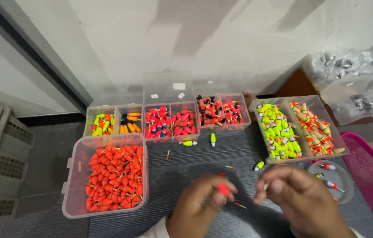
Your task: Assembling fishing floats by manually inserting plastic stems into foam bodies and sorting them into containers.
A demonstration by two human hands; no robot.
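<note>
While both hands hover low over the dark ribbed table top (204, 163), the left hand (202, 205) pinches a small red cone-shaped plastic float (223, 189) between thumb and fingertips, so its grip is closed on that piece. Just beside it, the right hand (299, 196) has its fingers curled and pressed together on something thin and pale at the tips; what that is cannot be made out. The two hands stand slightly apart, not touching. Loose thin red-and-green pins (239, 205) lie on the table between and above them. To the left sits a large clear plastic box full of red floats (107, 178). Behind runs a row of clear compartment boxes with yellow, orange, red and blue floats (168, 121). On the right stands a clear box of yellow-green floats (279, 130), a small round clear lid (345, 176) and a pink plastic basket (369, 169).
</note>
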